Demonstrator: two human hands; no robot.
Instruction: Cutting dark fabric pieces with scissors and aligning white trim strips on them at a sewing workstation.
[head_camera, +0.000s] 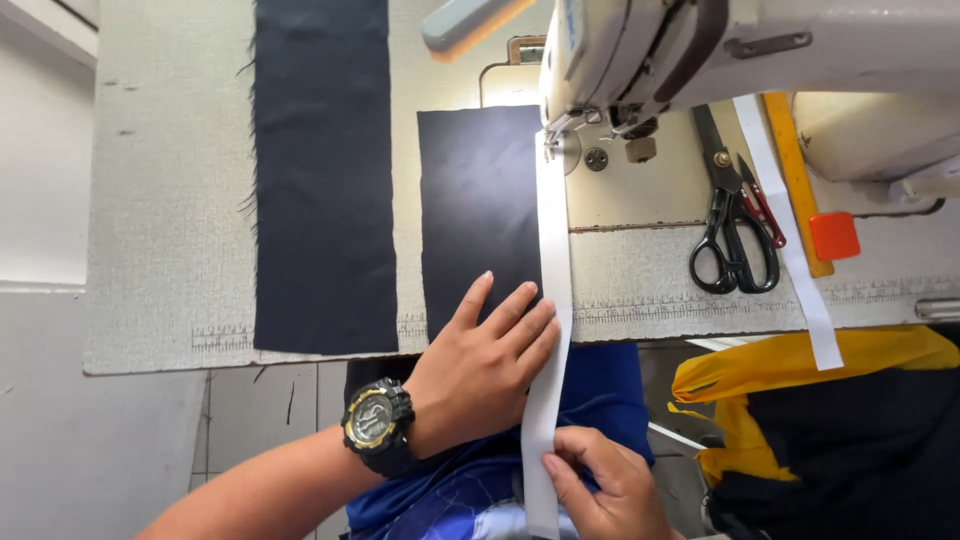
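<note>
Left hand (487, 365): lying flat, fingers spread and pointing toward 1 o'clock, pressing on the near end of the small dark fabric panel (478, 215); fingertips are touching the white strip (552, 300).
Left wrist: wearing a black and gold watch (377, 423).
Right hand (605, 490): at 6 o'clock below the worktop edge, thumb and fingers pinching the white strip's lower part; grip is pressed together on the strip.
White strip: running from under the sewing machine (700, 50) needle area at 12 o'clock, straight down along the right edge of the small dark panel, over the worktop edge and into the right hand.
Small dark panel: lying flat on the grey worktop (150, 200), just left of the machine bed.
Long dark panel (322, 170): lying at 10 o'clock from the left hand, apart from the small panel, frayed along its left edge.
Black scissors (733, 240): resting at 2 o'clock, right of the strip, with red-handled snips (760, 205) just beside them.
Second white strip (790, 235): lying slantwise past the scissors, overhanging the worktop edge.
Yellow ruler (797, 180): beside it, ending near an orange block (834, 236).
Yellow cloth (800, 365): bunching at 4 o'clock, below the worktop.
</note>
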